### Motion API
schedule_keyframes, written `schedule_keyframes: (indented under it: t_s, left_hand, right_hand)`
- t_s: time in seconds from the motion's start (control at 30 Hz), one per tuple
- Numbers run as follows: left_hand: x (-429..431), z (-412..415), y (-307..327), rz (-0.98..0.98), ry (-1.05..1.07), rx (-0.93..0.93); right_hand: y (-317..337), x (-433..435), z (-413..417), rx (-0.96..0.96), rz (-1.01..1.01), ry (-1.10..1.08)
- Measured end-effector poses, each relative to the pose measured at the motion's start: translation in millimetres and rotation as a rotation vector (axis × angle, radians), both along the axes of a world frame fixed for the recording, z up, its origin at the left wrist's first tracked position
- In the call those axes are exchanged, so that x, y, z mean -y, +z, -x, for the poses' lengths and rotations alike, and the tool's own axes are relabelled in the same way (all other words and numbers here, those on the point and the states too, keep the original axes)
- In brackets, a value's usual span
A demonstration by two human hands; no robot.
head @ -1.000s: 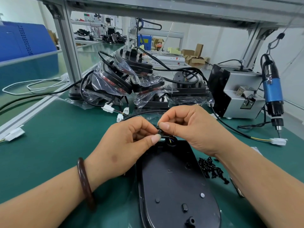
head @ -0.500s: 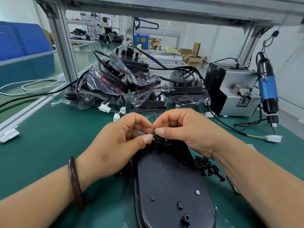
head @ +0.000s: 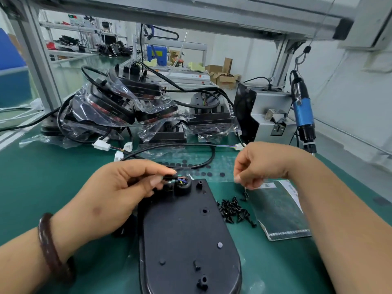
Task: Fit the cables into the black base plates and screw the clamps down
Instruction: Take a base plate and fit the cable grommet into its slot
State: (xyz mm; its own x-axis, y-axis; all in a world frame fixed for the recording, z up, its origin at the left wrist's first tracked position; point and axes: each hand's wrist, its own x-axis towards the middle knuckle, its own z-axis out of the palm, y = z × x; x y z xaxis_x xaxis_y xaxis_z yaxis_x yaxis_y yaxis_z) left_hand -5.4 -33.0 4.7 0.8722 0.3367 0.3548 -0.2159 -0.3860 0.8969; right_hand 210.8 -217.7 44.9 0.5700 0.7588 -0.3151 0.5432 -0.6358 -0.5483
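Observation:
A black oval base plate [head: 186, 240] lies flat on the green mat in front of me. My left hand [head: 118, 194] pinches the stripped end of a black cable [head: 191, 146] at the round boss on the plate's far end, where coloured wires show. The cable loops away behind the plate to a white connector. My right hand [head: 261, 164] hovers to the right with its fingers curled together, just above a pile of small black screws [head: 233, 211]. One screw sits right below its fingertips; I cannot tell whether they touch it.
Bagged black plates with cables [head: 118, 107] are stacked at the back. A blue electric screwdriver [head: 302, 111] hangs at the right beside a grey box [head: 269, 115]. A bagged booklet [head: 277, 211] lies right of the screws. A clear sheet of black round pads [head: 212, 166] lies behind the plate.
My right hand has let go of the cable end and moved right to above the screw pile. My left hand still holds the cable end at the plate.

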Motion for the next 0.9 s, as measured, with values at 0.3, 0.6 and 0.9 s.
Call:
schedule_keyframes:
  t_s: [0.3,0.6,0.9]
  left_hand:
    - [-2.1,2.0,1.1,0.099,0.011,-0.035]
    - [-8.3,5.9,5.9,0.056,-0.078,-0.124]
    - [-8.1,0.6,1.3,-0.27,0.066,-0.073]
  right_hand:
    - [2.4,-0.1,5.8,0.01,0.183,0.08]
    - [3.2,-4.7,16.4,0.19,0.332,0.09]
    - [8.4,-39.4,75.5,-0.262,-0.783,0.163]
